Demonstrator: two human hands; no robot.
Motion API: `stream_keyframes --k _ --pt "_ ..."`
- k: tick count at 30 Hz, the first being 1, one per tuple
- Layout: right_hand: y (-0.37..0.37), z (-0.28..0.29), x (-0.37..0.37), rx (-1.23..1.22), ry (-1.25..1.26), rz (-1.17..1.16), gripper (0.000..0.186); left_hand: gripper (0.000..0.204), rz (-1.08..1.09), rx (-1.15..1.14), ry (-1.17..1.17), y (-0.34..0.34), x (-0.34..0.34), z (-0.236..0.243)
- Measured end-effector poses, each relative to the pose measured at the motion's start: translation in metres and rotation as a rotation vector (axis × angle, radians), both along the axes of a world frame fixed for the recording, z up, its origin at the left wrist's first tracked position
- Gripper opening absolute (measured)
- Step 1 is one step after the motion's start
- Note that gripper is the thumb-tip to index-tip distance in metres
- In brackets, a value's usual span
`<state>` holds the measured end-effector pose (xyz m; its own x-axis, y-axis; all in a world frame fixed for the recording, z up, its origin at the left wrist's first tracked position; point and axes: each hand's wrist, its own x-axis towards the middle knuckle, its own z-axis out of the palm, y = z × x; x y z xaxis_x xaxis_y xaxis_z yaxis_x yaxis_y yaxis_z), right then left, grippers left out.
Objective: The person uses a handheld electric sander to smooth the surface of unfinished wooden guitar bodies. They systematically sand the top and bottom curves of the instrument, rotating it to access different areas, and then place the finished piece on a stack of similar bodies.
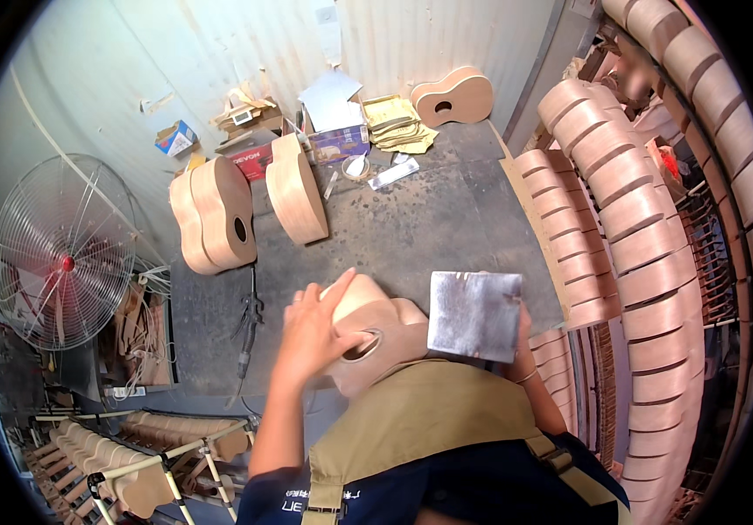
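A small unfinished wooden guitar body (394, 346) is tilted on the near side of the dark bench, against my apron. My left hand (308, 331) grips it by the sound hole, thumb at the hole's rim and fingers spread over the wood. To its right a square, flat block with a silver-grey face (474, 317) is held up. Behind that block my right hand (523, 337) is mostly hidden, gripping it by its right side.
Guitar bodies stand on the bench (446, 206) at left, with another (453, 96) at the back right. Yellow sandpaper-like sheets (396, 122) and boxes lie along the wall. A cable with a black handle (245, 354) hangs nearby. Left is a fan (66, 254); right, stacked bodies (630, 210).
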<state>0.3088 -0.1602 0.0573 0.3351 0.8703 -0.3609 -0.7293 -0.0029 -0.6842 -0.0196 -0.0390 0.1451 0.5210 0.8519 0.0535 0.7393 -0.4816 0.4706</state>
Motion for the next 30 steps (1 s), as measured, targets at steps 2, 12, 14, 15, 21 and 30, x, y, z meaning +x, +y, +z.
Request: stream_keyframes --k 2,12,14,15,21,30 --pt "-0.006 -0.009 0.016 0.214 -0.14 0.094 0.052 0.112 -0.044 -0.082 0.02 0.002 0.012 0.003" --pt "-0.011 0.133 0.028 0.327 -1.465 0.271 0.068 0.115 -0.174 0.049 0.027 0.021 0.033 0.002" --pt "-0.005 0.152 0.009 0.443 -1.652 0.193 0.064 0.114 -0.185 0.063 0.031 0.025 0.039 -0.003" --pt "-0.004 0.156 0.004 0.475 -1.716 0.198 0.064 0.114 -0.187 0.057 0.035 0.025 0.042 -0.003" --pt "0.002 0.17 -0.016 0.645 -2.043 0.327 0.068 0.109 -0.213 0.062 0.028 0.026 0.05 -0.006" --pt "0.018 0.165 -0.033 0.726 -2.094 0.323 0.074 0.105 -0.216 0.093 0.069 0.021 0.055 -0.008"
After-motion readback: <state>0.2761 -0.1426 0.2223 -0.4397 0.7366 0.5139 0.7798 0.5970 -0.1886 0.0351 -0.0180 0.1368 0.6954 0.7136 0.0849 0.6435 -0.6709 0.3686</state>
